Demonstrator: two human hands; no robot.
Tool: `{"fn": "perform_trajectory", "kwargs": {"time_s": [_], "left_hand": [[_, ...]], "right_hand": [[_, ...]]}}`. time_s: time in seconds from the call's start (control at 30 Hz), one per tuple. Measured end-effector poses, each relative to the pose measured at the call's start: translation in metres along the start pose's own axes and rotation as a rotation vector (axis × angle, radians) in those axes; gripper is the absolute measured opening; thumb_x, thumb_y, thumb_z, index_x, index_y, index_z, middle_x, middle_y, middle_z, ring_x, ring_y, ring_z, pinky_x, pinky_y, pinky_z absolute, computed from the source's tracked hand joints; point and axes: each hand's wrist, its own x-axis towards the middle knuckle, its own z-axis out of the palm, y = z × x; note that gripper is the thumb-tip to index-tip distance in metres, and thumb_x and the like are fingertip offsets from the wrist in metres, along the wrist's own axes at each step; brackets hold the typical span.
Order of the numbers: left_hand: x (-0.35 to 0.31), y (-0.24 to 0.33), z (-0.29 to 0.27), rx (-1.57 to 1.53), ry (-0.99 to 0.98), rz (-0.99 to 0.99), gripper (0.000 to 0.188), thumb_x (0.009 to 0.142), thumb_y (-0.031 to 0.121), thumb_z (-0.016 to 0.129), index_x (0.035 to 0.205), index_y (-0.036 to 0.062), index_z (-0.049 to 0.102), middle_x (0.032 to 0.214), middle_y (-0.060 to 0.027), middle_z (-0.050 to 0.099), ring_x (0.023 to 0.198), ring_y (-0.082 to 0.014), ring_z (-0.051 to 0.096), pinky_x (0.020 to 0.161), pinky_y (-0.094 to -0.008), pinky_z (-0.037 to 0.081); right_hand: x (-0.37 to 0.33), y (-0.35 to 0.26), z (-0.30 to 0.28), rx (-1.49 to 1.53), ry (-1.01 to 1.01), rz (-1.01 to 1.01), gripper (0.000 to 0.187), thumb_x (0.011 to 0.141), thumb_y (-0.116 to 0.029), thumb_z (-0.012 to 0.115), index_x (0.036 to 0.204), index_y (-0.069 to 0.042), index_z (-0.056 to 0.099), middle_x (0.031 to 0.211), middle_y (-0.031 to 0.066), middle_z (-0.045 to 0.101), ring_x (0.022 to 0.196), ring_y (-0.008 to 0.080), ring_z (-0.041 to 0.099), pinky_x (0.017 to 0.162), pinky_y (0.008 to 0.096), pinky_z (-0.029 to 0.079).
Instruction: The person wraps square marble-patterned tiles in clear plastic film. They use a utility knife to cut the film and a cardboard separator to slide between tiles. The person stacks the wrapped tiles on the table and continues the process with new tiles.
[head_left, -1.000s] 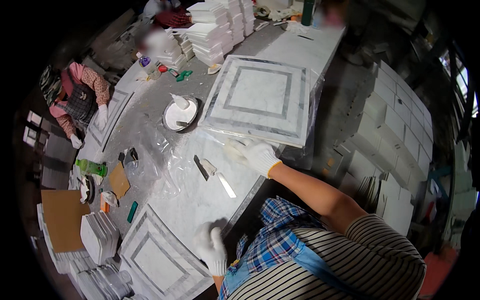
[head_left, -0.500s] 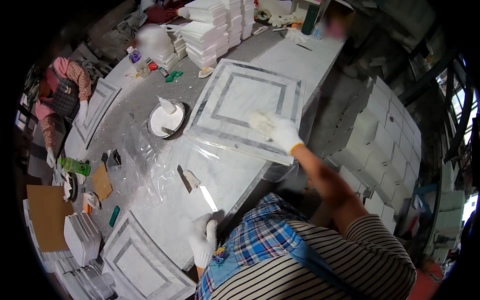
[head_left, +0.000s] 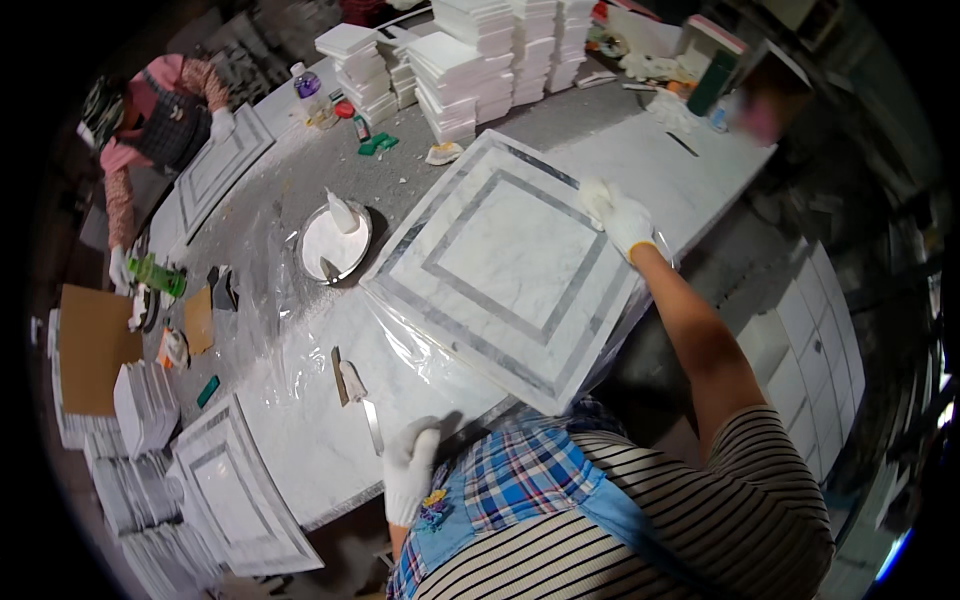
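My right hand (head_left: 628, 224), in a white knitted glove with an orange cuff, is closed on a pale wadded rag (head_left: 597, 203) at the right edge of a square marble panel (head_left: 505, 265). Grey bands form a square within a square on it. Clear plastic film (head_left: 420, 345) lies beneath its near-left side. My left hand (head_left: 410, 468), gloved in white, rests by the table's near edge with fingers loosely extended and nothing visible in them. Close to it lie a long-bladed knife (head_left: 374, 425) with a wrapped handle and a flat scraper (head_left: 340, 375).
A round metal dish (head_left: 322, 245) holds white paste, a nozzle bottle (head_left: 342, 212) and a blade. White slabs (head_left: 455, 75) are stacked at the back. Another banded panel (head_left: 235, 480) leans at lower left. A co-worker (head_left: 165, 120) handles a panel at far left. White boxes (head_left: 810, 350) stand right.
My right hand with the rag has moved from the panel's lower middle to its upper right edge. The panel has turned, its near corner now toward my body. My left hand stays by the table edge.
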Motion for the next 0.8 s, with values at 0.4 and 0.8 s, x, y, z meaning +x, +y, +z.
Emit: {"fn": "perform_trajectory", "kwargs": {"time_s": [0.4,0.8], "left_hand": [[-0.013,0.027,0.096,-0.019,0.186,-0.179,0.035,0.098,0.024,0.059,0.120,-0.0028,0.067,0.100,-0.0122,0.072,0.093,-0.0142,0.064,0.087,-0.0282,0.049],[-0.059,-0.030,0.116,0.149,0.275,-0.341,0.038,0.095,0.028,0.058,0.116,-0.0015,0.067,0.087,-0.0133,0.069,0.078,-0.0205,0.064,0.074,-0.0317,0.050]], "right_hand": [[-0.114,-0.154,0.041,0.078,-0.269,-1.156,0.035,0.093,-0.019,0.051,0.127,-0.013,0.055,0.121,0.0139,0.064,0.086,0.0280,0.071,0.070,0.0456,0.057],[0.150,-0.134,0.049,-0.133,-0.079,-0.361,0.052,0.097,-0.035,0.050,0.147,-0.022,0.043,0.139,0.0188,0.054,0.111,0.0401,0.065,0.088,0.0543,0.052]]}}
